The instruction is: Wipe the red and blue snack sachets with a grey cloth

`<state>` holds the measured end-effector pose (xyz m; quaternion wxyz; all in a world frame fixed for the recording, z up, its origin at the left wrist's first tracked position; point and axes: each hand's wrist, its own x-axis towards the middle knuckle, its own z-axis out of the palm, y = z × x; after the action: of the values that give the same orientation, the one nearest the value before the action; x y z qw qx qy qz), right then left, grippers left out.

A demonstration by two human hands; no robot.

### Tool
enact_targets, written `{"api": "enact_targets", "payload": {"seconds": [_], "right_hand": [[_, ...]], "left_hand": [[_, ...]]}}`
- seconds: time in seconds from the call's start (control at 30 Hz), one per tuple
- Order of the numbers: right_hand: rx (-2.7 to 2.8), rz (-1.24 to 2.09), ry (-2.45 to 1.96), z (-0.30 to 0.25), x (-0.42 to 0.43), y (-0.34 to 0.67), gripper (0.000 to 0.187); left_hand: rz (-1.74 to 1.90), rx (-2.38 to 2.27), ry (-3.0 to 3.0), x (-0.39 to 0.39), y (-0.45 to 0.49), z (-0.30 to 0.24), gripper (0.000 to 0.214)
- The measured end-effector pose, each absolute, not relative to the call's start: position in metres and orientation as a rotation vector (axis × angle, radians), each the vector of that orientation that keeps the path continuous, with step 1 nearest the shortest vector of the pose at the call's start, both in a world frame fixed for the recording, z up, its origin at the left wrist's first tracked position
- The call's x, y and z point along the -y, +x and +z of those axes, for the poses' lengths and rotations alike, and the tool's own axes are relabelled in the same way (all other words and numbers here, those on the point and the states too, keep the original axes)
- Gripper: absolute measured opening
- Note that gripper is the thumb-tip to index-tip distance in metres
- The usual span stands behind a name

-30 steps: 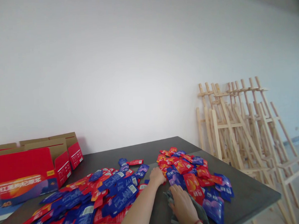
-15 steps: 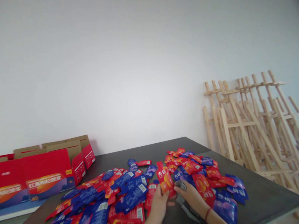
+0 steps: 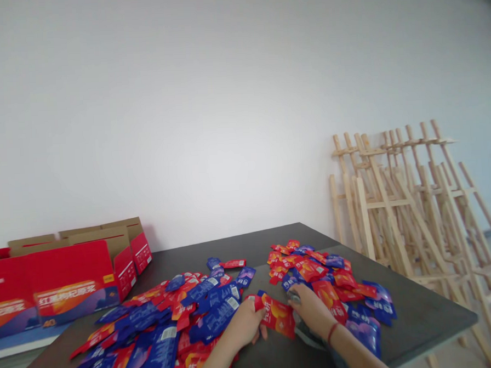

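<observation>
My left hand pinches the left end of a red sachet held low over the dark table. My right hand meets the sachet's right end, its fingers curled over a grey cloth that lies under it. A red string circles my right wrist. A large heap of blue and red sachets lies to the left of my hands. A smaller heap of sachets lies to the right.
Open red cardboard boxes stand at the table's far left. Several wooden easels lean against the white wall to the right, beyond the table's edge.
My left hand took a red sachet from the right heap and lifted it. Both hands brought it down flatter between the heaps. The view swung slightly.
</observation>
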<state>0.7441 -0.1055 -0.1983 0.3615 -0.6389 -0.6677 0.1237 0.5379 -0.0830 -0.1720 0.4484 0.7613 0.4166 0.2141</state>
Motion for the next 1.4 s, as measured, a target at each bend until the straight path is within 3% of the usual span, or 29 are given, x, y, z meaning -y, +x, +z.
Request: {"api": "enact_targets", "payload": {"seconds": [0.3, 0.43, 0.67, 1.03, 1.2, 1.4], "right_hand": [[1.503, 0.002, -1.46, -0.213, 0.133, 0.721, 0.036], [1.437, 0.017, -1.492, -0.202, 0.129, 0.727, 0.038], [1.937, 0.181, -1.424, -0.215, 0.126, 0.673, 0.043], [1.729, 0.112, -1.835, -0.215, 0.114, 0.737, 0.033], [1.805, 0.174, -1.613, -0.208, 0.121, 0.712, 0.029], [1.941, 0.128, -1.54, -0.214, 0.132, 0.675, 0.034]], "left_hand": [[0.71, -1.017, 1.501, 0.075, 0.539, -0.229, 0.061], [0.765, -0.943, 1.42, 0.077, 0.543, -0.232, 0.051], [0.635, -0.968, 1.383, 0.088, 0.554, -0.232, 0.039], [0.525, -0.932, 1.28, 0.084, 0.542, -0.226, 0.04], [0.557, -1.04, 1.278, 0.082, 0.544, -0.228, 0.061], [0.687, -1.029, 1.444, 0.085, 0.548, -0.233, 0.069]]}}
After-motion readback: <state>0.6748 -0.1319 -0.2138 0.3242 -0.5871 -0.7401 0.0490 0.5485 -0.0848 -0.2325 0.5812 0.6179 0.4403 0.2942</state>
